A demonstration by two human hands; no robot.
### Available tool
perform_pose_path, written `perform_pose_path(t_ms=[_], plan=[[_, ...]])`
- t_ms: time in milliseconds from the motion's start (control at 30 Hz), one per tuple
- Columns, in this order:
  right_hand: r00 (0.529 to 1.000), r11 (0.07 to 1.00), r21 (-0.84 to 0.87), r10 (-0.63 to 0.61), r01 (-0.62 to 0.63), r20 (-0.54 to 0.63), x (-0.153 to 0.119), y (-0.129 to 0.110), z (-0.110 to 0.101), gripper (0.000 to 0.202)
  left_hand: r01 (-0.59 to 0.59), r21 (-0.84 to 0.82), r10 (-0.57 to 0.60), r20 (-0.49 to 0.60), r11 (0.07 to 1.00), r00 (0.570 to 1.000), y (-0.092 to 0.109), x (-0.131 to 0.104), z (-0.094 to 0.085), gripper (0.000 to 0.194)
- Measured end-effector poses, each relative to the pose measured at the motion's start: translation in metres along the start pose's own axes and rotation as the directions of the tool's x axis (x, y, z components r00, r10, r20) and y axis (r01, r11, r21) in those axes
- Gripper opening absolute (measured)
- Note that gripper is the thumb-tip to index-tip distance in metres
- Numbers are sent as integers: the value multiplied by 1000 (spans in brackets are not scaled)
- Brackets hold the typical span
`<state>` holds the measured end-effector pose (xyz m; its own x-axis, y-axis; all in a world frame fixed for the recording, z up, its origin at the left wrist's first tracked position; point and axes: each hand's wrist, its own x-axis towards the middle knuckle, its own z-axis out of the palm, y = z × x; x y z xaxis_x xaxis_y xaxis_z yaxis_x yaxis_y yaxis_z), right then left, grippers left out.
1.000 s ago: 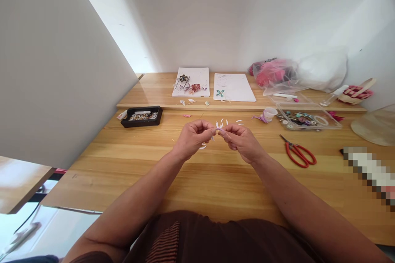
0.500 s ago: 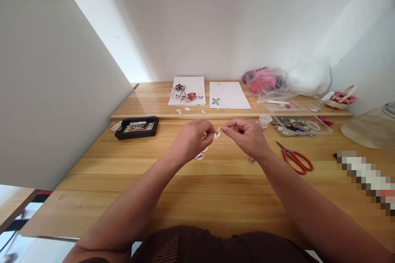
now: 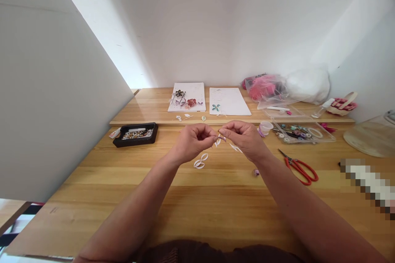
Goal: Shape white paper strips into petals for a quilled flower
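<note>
My left hand (image 3: 196, 141) pinches a thin purple strip (image 3: 221, 137) between thumb and forefinger, its end curving to the right. Close beside it, my right hand (image 3: 242, 137) has thumb and forefinger pressed together just above the strip; what they hold is too small to make out. White leaf-shaped paper loops (image 3: 200, 164) lie on the wooden table below my left hand. Another white loop (image 3: 217, 142) shows between the hands, and one more (image 3: 236, 148) is partly covered under my right palm. A small purple coil (image 3: 256, 172) lies by my right wrist.
Red-handled pliers (image 3: 299, 167) lie at right. Behind them are a clear box of beads and rolls (image 3: 308, 141) and a small white cup (image 3: 266, 127). A black bead tray (image 3: 135, 144) sits left. Paper sheets (image 3: 231, 100) with flower pieces rest on the raised back shelf.
My hands have come closer together, and the purple strip now shows between them. The view has tilted slightly, so the table things appear lower. More of the white loops is uncovered.
</note>
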<state>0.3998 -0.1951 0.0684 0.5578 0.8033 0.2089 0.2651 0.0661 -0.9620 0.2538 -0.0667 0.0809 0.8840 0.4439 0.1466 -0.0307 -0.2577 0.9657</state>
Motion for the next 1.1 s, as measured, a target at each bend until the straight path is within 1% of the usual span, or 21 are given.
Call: perform_pose_path(t_ms=[67,133,200,267,333,433,500,567,667,767,833,933,1000,1033,1067,1100], plan=[[996,981,174,84,-88,32,5,0,2,31,22,-127,-22,1,992,1000,2,4,0,21],[988,943,294,143,-154,58,10,-3,5,32,8,-222,-17,-36,975,999,3,10,0,25],[986,917,363,154,-167,66,16,-7,11,33,-36,-294,3,-112,955,994,5,15,0,25],[989,908,393,135,-147,60,20,-13,17,32,-94,-341,22,-209,935,978,6,21,-1,24],[995,923,372,98,-104,35,24,-17,24,31,-148,-355,34,-309,923,951,7,26,-2,24],[1000,972,237,11,-4,-28,27,-19,33,29,-216,-319,62,-431,923,900,6,30,-4,23],[997,991,116,-55,61,-58,25,-19,38,27,-236,-278,79,-477,931,875,5,31,-5,22],[992,994,0,-107,107,-62,21,-17,41,25,-236,-240,89,-501,942,861,4,31,-7,20],[983,977,-139,-173,164,-54,14,-16,42,21,-228,-199,102,-499,953,860,3,30,-9,19],[967,941,-251,-250,229,-54,7,-17,42,18,-194,-191,85,-465,962,881,4,30,-11,19],[943,885,-361,-330,295,-39,5,-19,40,15,-162,-179,71,-428,970,901,4,29,-11,18],[872,742,-509,-489,436,33,3,-24,33,12,-117,-113,70,-356,987,932,5,25,-12,16],[829,674,-543,-554,501,77,3,-30,27,11,-101,-59,80,-291,993,953,7,23,-12,16],[821,664,-545,-564,512,85,3,-32,24,12,-99,-41,86,-252,994,964,7,21,-12,16],[825,670,-539,-559,510,84,3,-35,21,11,-98,-31,89,-212,995,973,8,20,-12,16],[838,694,-524,-541,494,73,3,-37,18,11,-95,-28,89,-173,995,981,8,19,-12,17]])
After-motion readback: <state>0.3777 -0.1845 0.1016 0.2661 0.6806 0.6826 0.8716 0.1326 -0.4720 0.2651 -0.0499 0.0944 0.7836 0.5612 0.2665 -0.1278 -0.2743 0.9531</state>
